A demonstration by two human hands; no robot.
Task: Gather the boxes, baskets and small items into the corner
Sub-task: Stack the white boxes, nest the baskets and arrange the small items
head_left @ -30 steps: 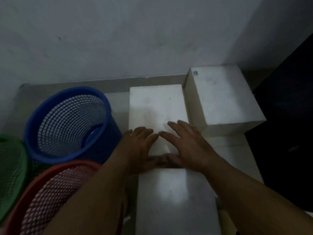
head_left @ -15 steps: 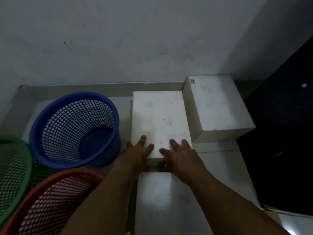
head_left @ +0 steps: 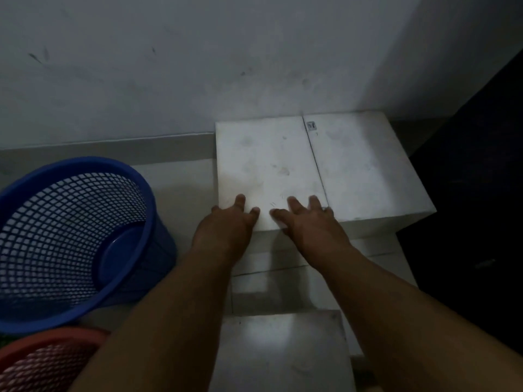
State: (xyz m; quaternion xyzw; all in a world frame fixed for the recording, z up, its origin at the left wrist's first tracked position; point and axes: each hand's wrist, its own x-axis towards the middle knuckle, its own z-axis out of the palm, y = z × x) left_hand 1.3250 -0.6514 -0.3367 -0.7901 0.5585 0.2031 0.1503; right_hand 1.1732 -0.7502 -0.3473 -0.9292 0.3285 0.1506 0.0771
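Closest in, the nearest white box (head_left: 283,349) lies on the floor (head_left: 184,193), with a red basket (head_left: 42,363) at the lower left and a blue basket (head_left: 70,236) just beyond it. Further out, the left hand (head_left: 226,224) and right hand (head_left: 308,222) rest side by side on the near edge of the middle white box (head_left: 268,165), fingers straight and spread, gripping nothing. That box sits flush against the right-hand white box (head_left: 365,165), and both far ends reach the wall (head_left: 198,66) in the corner.
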